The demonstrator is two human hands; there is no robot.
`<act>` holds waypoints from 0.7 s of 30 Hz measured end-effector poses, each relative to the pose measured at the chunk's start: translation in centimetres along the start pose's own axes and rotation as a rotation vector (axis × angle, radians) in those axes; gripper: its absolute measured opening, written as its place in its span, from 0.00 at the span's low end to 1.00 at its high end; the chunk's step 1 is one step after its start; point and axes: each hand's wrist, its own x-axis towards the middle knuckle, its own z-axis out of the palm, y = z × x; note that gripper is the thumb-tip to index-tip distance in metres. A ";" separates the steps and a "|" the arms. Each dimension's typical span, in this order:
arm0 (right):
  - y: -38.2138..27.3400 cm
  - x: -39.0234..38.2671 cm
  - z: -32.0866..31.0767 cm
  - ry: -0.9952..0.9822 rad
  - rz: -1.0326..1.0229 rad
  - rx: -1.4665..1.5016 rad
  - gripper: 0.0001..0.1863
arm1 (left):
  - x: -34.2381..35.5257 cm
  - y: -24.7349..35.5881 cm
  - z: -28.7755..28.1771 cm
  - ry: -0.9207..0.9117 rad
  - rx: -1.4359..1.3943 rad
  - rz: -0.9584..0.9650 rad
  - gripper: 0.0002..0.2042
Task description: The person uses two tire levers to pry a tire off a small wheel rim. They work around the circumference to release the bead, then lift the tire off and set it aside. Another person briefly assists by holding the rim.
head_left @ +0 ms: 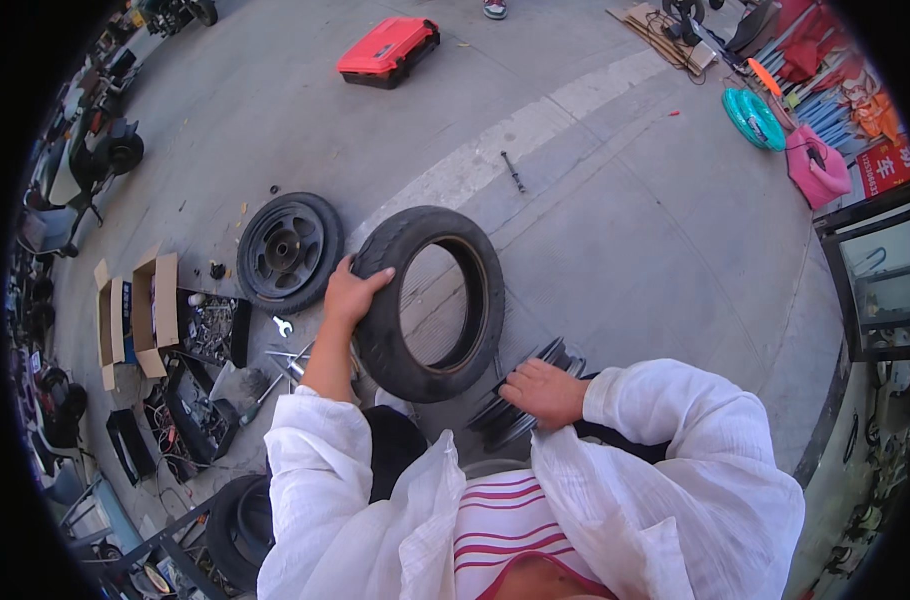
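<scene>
Two parts are taking up both hands right now: the left hand (353,297) is gripping the tire (380,330) at its left side, thumb lying on the sidewall and fingers wrapping over the tread, while the right hand (547,392) is holding the rim (497,418) from above, fingers bunching together over its edge, palm hiding from view. The tire is sitting in the middle, tilting a bit, and the rim is sitting just to its right and nearer the body; can't tell if they're touching. Progress-wise, tire and rim are sitting as two separate pieces, so I'd call the separate part done, and no rubber is showing on that rim, so any fitting of the two isn't done, far as I can see. Meanwhile a wheel (287,248) is lying flat to the far left of the tire, looking like it's wearing rubber, though I wouldn't swear to it. A wrench (283,327) is lying just nearer than that wheel, a black tray (241,335) of small bits is sitting left of it, and a long bolt (514,172) is lying loose on the far side. Neither hand is holding a tool.
</scene>
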 end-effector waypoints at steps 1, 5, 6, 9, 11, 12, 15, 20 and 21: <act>-0.2 0.4 -0.7 0.008 -0.007 -0.047 0.28 | -0.9 1.8 -0.2 0.058 0.103 0.035 0.48; -1.6 1.1 -1.7 0.116 0.106 -0.130 0.30 | -4.0 7.2 -2.9 0.253 0.332 0.147 0.44; -2.1 1.3 -1.5 0.151 0.158 -0.123 0.30 | -4.4 7.3 -3.9 0.296 0.354 0.197 0.44; -2.6 1.7 -0.1 0.310 0.333 -0.084 0.31 | -4.2 5.8 -6.7 0.421 0.418 0.322 0.42; -3.0 2.4 1.8 0.386 0.501 0.000 0.30 | -2.2 1.5 -8.0 0.462 0.456 0.352 0.42; -3.3 2.9 2.2 0.377 0.609 0.043 0.29 | -0.7 -0.5 -8.2 0.527 0.400 0.339 0.41; -4.0 4.4 4.4 0.526 0.806 0.234 0.27 | 1.2 -3.4 -9.1 0.596 0.353 0.168 0.39; -4.2 5.9 8.8 0.669 1.122 0.339 0.26 | -0.1 -4.7 -7.0 0.620 0.460 0.111 0.39; -4.5 6.3 9.2 0.697 1.133 0.343 0.27 | -0.5 -4.7 -6.2 0.629 0.444 0.093 0.39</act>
